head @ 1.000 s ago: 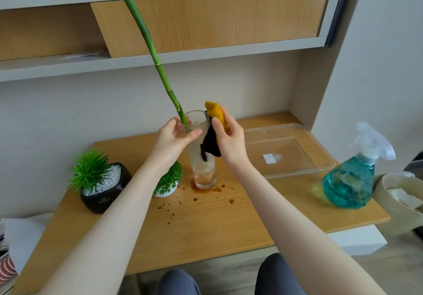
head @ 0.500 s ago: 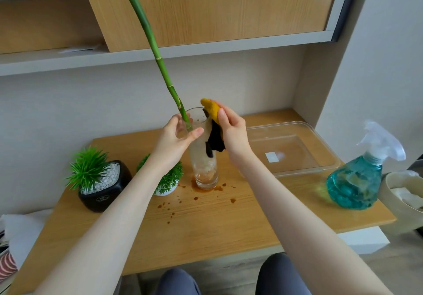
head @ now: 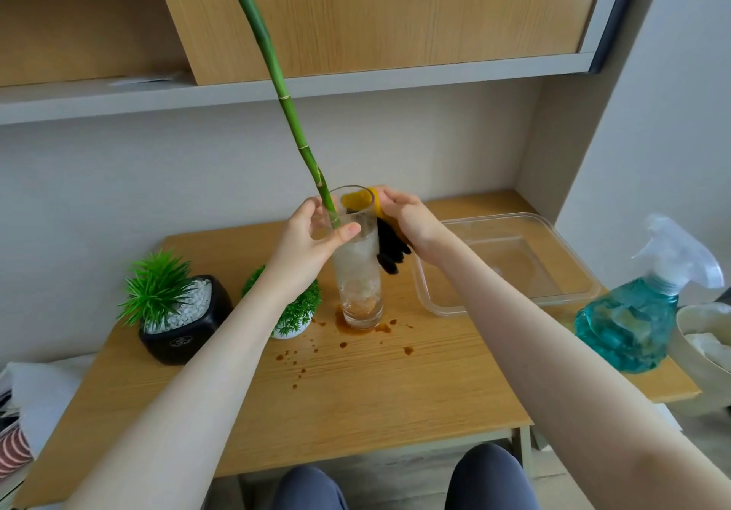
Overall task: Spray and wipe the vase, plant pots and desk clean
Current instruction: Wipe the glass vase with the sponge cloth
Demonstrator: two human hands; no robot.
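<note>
A tall clear glass vase stands on the wooden desk in a ring of brown liquid, with a green bamboo stalk leaning out of it to the upper left. My left hand grips the vase's upper part. My right hand holds a yellow and black cloth against the vase's rim and right side. Brown drips spot the desk in front. A black square plant pot and a small white plant pot stand to the left.
A clear plastic tray lies right of the vase. A teal spray bottle stands at the desk's right edge, beside a beige bin. Shelves hang over the desk. My knees sit below the front edge.
My right hand has moved the cloth up and over the vase's rim. The view has shifted closer and slightly down. My left hand keeps its grip.
</note>
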